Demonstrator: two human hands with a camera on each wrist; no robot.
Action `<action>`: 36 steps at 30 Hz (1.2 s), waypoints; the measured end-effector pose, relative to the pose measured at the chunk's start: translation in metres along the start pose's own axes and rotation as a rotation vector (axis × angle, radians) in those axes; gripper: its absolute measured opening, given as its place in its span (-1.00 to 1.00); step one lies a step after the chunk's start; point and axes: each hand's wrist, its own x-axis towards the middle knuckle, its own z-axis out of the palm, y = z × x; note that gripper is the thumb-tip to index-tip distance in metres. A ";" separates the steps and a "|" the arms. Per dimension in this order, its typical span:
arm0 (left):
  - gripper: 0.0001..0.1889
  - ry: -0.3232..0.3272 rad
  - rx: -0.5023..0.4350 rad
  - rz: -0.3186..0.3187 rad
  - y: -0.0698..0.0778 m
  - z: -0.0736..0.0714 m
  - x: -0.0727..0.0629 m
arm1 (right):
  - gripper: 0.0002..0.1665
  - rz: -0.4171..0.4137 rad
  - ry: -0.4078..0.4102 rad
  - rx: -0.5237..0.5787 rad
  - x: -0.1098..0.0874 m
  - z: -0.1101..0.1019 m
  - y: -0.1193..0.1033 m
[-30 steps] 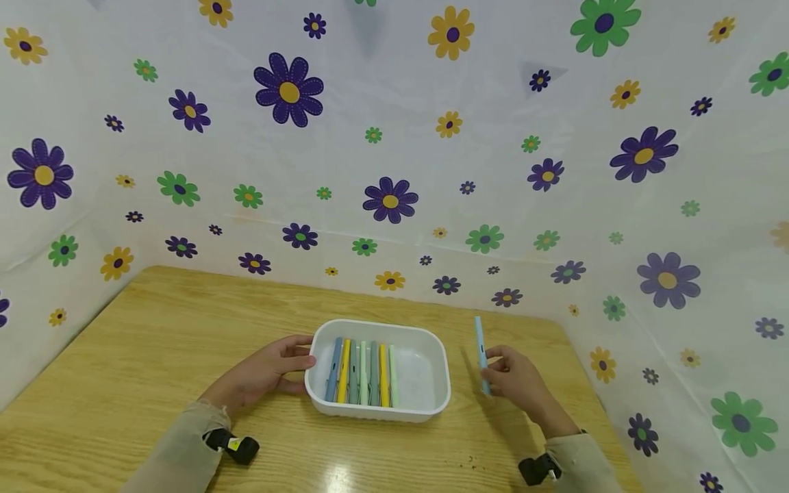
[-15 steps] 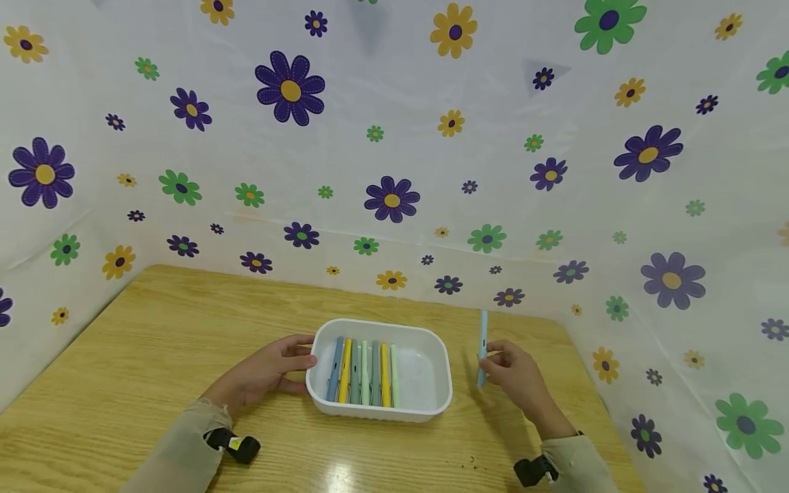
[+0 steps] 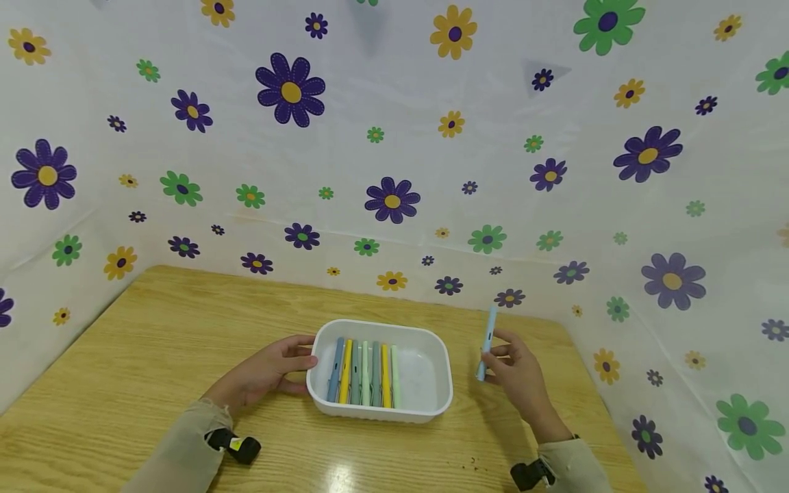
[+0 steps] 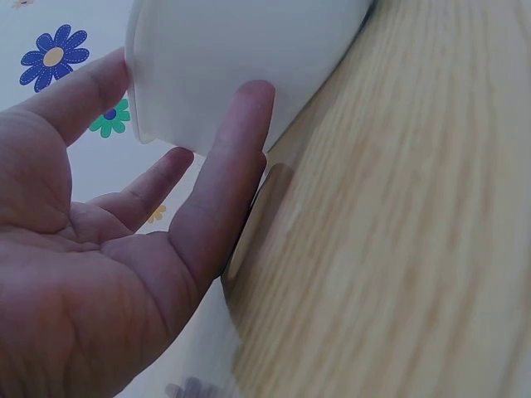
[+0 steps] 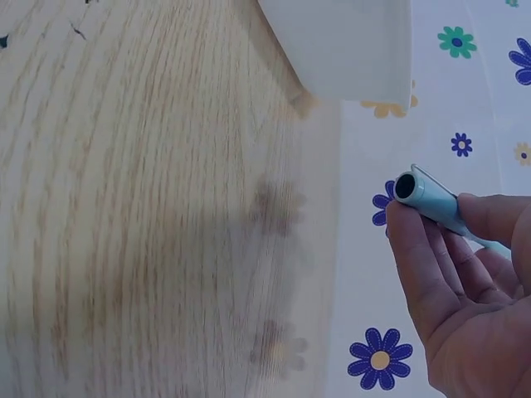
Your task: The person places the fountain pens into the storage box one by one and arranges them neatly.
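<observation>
Inside a white rectangular tray (image 3: 436, 402) on the table lie several capped pens in a row: a blue pen (image 3: 335, 370) at the left, then yellow, grey-green and pale green ones. My left hand (image 3: 271, 370) rests against the tray's left end. Its fingers are nearly straight, with their tips on the tray's outer wall (image 4: 199, 66) in the left wrist view. To the right of the tray, my right hand (image 3: 519, 376) pinches a light blue pen (image 3: 490, 335) between thumb and fingers, raised and tilted. The pen's round hollow end (image 5: 406, 186) and clip show in the right wrist view.
The wooden table (image 3: 203, 322) reaches back to a white flowered cloth (image 3: 345, 157) that hangs behind and at both sides. Small dark specks (image 3: 473, 464) lie near the table's front right. The tray's right part shows its bare white bottom.
The light blue pen has turned in my right hand, its top now leaning right instead of slightly left. My right hand has risen slightly. The left hand and tray stay put.
</observation>
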 end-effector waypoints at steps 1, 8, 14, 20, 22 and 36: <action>-0.23 -0.003 0.000 0.002 0.000 0.000 0.000 | -0.41 -0.002 -0.001 0.003 -0.001 0.000 0.000; -0.23 0.003 -0.010 -0.005 0.001 0.001 -0.001 | -0.39 0.034 0.013 -0.018 -0.004 0.005 -0.001; -0.25 0.008 -0.018 -0.008 0.000 0.002 -0.001 | -0.35 0.060 0.022 -0.027 -0.007 0.007 -0.001; -0.24 0.003 -0.026 -0.004 0.001 0.003 -0.002 | -0.24 0.073 0.026 -0.026 -0.009 0.007 0.000; -0.24 0.004 -0.026 -0.002 0.001 0.003 -0.002 | -0.24 0.067 0.022 -0.033 -0.009 0.007 0.000; -0.23 -0.005 -0.022 0.000 0.001 0.002 -0.002 | -0.29 0.033 0.000 -0.055 -0.010 0.011 -0.003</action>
